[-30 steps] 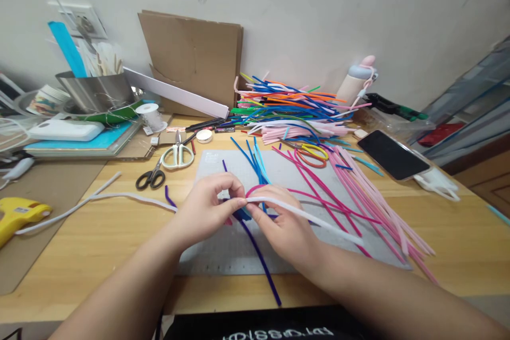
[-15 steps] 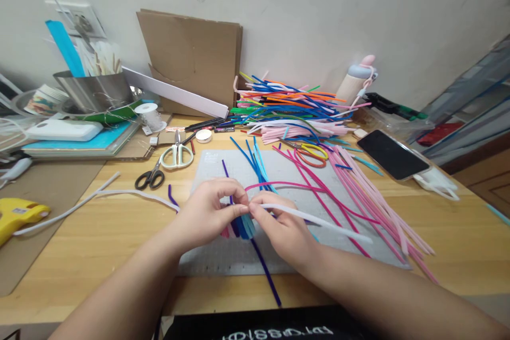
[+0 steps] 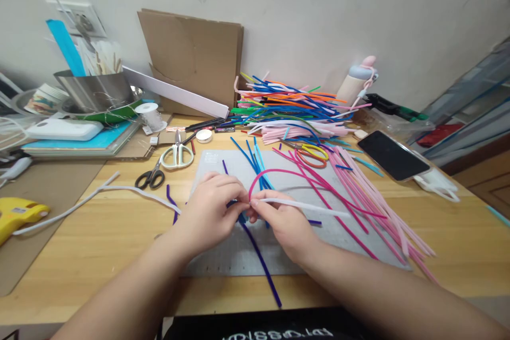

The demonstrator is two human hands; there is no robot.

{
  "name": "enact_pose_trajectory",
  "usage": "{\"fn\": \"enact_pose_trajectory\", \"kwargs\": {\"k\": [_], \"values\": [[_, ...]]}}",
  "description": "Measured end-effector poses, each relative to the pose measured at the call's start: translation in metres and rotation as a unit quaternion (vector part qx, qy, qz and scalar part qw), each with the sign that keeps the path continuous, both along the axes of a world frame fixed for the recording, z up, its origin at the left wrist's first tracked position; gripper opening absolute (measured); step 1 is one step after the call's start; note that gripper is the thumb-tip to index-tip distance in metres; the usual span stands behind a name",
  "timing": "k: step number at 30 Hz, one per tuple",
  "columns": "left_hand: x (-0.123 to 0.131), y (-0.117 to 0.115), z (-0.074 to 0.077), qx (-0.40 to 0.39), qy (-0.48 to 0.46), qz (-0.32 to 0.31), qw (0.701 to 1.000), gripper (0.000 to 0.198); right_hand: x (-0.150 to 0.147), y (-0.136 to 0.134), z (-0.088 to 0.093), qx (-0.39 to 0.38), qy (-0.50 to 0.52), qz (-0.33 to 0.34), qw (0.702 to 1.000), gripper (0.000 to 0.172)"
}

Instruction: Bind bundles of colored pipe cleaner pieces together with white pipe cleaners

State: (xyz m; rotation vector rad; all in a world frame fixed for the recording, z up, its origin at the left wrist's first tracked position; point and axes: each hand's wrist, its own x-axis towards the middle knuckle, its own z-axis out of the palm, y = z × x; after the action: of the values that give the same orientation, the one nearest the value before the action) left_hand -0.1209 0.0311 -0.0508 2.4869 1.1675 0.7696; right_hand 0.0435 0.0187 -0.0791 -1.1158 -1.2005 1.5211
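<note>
My left hand [image 3: 217, 206] is closed, thumb and fingers pinching a bundle of pipe cleaners mostly hidden beneath it; bits of blue show under the fingertips. My right hand [image 3: 286, 223] meets it fingertip to fingertip, closed on a white pipe cleaner [image 3: 306, 205] that sticks out to the right. From between the fingertips a magenta pipe cleaner [image 3: 279, 171] arches up and over to the right. Another white length [image 3: 139, 190] comes out left of my left hand. A dark purple pipe cleaner [image 3: 261, 263] runs from under the hands toward the table's front edge.
Beneath lies a grey cutting mat [image 3: 215, 263] with blue pipe cleaners [image 3: 255, 162] and pink ones [image 3: 374, 196]. Scissors [image 3: 177, 154] and a yellow glue gun [image 3: 19, 218] are left; orange-yellow scissors [image 3: 313, 154] and a phone [image 3: 392, 154] right. A colourful pile [image 3: 295, 106] stands behind.
My left hand has turned over the bundle, now hiding its blue and pink loops. The magenta pipe cleaner arches higher, and the white one's right end has swung up and left.
</note>
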Motion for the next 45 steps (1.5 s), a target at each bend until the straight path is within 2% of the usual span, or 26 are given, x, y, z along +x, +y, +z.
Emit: {"fn": "enact_pose_trajectory", "kwargs": {"k": [4, 8, 14, 22, 28, 32, 34, 40, 45], "values": [[0.0, 0.0, 0.001, -0.02, -0.012, 0.008, 1.0, 0.01, 0.003, 0.0, 0.0, 0.051, -0.095, 0.011, 0.994, 0.019], [0.002, 0.0, 0.002, -0.09, -0.044, 0.037, 0.994, 0.012, 0.006, -0.003, -0.003, 0.095, -0.114, 0.014, 0.989, 0.022], [0.005, -0.002, 0.001, -0.23, -0.189, 0.08, 0.951, 0.013, 0.006, -0.005, -0.006, 0.128, -0.13, 0.005, 0.983, 0.023], [0.005, 0.003, -0.001, -0.265, -0.293, 0.078, 0.915, 0.029, 0.006, -0.006, 0.0, 0.202, -0.148, 0.005, 0.968, 0.02], [0.004, 0.009, -0.004, -0.316, -0.331, 0.087, 0.885, 0.033, 0.008, -0.005, -0.003, 0.267, -0.167, 0.008, 0.949, 0.015], [0.003, 0.012, -0.003, -0.356, -0.322, 0.08, 0.873, 0.03, 0.01, -0.002, -0.003, 0.302, -0.181, 0.03, 0.936, 0.012], [0.002, 0.012, -0.003, -0.378, -0.311, 0.083, 0.868, 0.028, 0.01, 0.001, -0.004, 0.289, -0.175, 0.036, 0.94, 0.012], [0.0, 0.011, -0.009, -0.426, -0.325, 0.075, 0.841, 0.021, 0.006, 0.007, -0.012, 0.145, -0.139, 0.021, 0.979, 0.018], [0.0, 0.01, -0.011, -0.44, -0.334, 0.074, 0.83, 0.022, 0.005, 0.006, -0.016, 0.124, -0.107, 0.03, 0.986, 0.017]]}}
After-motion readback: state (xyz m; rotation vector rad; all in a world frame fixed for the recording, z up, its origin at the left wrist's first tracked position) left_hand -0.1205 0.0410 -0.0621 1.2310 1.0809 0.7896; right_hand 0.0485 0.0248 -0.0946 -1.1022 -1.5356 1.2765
